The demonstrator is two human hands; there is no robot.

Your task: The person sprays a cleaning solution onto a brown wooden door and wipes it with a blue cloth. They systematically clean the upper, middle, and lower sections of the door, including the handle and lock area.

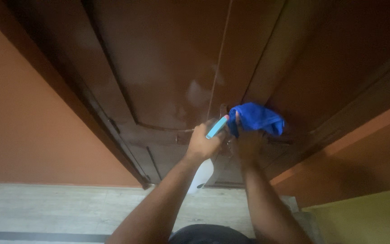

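My left hand [201, 143] grips a white spray bottle [202, 175] with a light blue trigger head [216, 127], its body hanging below my fist. It is held up close to a dark brown double door [168, 58]. My right hand [248, 143] holds a bunched blue cloth [258, 118] pressed against the door near the middle seam, just right of the bottle's head. Both hands sit side by side, nearly touching. A small metal latch on the door is partly hidden behind them.
Orange walls flank the door on the left [28, 135] and right [362, 153]. A pale tiled floor [59, 208] runs below. A yellow-green surface [366, 217] shows at the bottom right corner.
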